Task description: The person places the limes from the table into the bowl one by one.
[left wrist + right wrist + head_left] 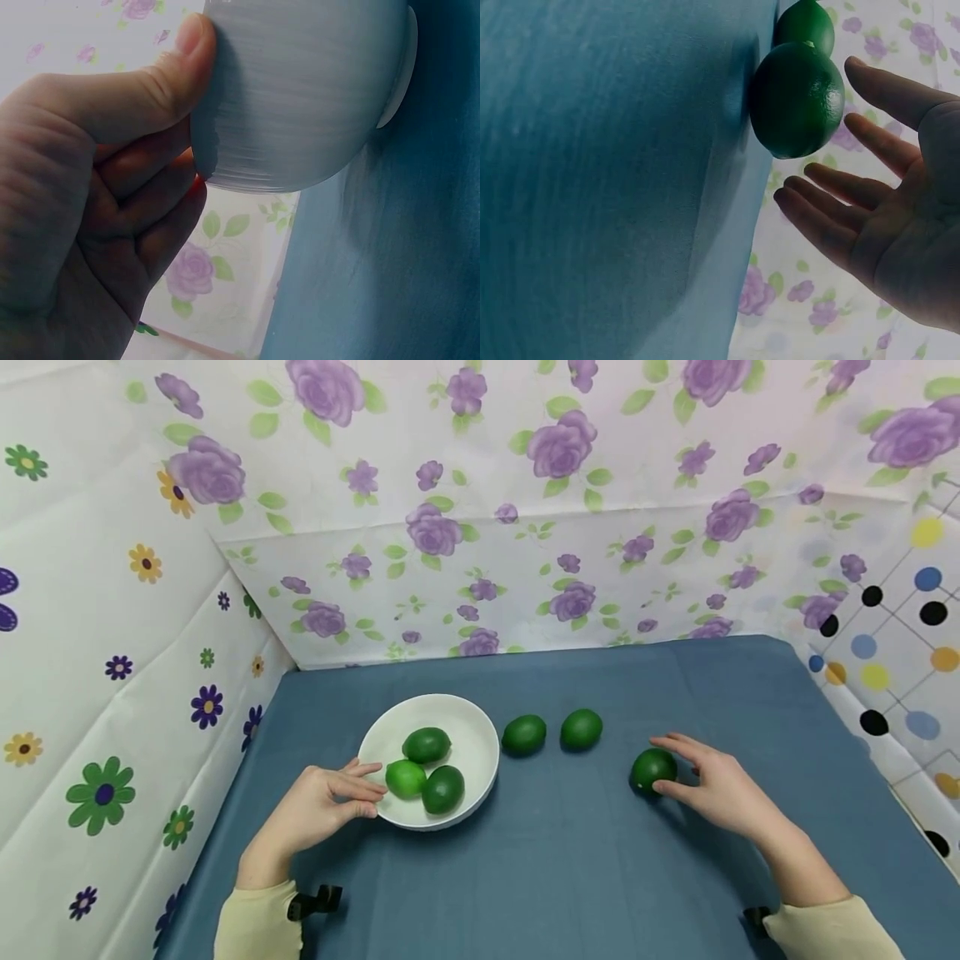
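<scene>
A white bowl stands on the blue cloth with three limes in it: a dark one, a brighter green one and another dark one. My left hand pinches the bowl's left rim, thumb outside and fingers over the edge; the wrist view shows the thumb against the bowl's wall. On the right, my right hand is spread around a dark green lime. In the right wrist view, a gap separates its fingers from that lime.
Two more dark green limes, one close to the bowl's right side and one farther right, lie on the blue tablecloth. Flower-patterned sheets hang behind and at the left, and a dotted sheet at the right.
</scene>
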`<action>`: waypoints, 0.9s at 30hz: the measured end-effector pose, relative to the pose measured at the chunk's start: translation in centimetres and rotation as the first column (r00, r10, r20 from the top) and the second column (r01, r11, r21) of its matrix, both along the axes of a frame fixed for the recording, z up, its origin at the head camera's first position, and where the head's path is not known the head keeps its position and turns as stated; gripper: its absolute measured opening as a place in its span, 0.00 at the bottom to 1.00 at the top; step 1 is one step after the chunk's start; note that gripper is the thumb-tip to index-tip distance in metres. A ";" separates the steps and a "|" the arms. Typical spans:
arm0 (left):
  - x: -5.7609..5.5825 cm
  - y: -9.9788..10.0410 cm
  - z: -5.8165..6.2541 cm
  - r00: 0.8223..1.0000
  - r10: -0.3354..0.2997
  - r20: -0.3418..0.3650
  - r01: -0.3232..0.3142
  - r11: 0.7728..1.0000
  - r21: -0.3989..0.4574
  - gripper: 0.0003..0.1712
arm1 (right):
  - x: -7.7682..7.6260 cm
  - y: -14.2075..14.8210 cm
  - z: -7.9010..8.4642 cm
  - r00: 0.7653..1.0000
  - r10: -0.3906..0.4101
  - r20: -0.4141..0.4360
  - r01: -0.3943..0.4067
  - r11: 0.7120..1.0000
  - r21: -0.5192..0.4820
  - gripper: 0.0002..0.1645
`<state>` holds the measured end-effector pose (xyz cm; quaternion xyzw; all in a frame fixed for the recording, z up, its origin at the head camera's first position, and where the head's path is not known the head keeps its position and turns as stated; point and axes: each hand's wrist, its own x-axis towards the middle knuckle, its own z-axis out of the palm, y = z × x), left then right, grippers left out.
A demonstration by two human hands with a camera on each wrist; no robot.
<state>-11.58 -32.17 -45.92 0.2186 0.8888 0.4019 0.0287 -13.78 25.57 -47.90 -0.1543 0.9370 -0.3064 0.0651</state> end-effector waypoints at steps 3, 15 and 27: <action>-0.2 0.1 0.2 1.000 -0.002 -0.003 0.002 1.000 0.000 0.11 | -0.1 -0.1 -0.1 1.000 -0.018 0.015 0.018 1.000 0.010 0.43; -1.3 0.1 0.6 1.000 -0.020 -0.006 0.020 1.000 0.009 0.11 | -0.4 -0.2 0.1 0.996 -0.080 0.051 0.080 0.997 0.005 0.45; 0.0 0.0 0.0 1.000 -0.017 -0.013 0.017 1.000 0.022 0.11 | -0.7 -0.7 -0.6 0.988 -0.103 0.119 0.098 0.994 0.044 0.44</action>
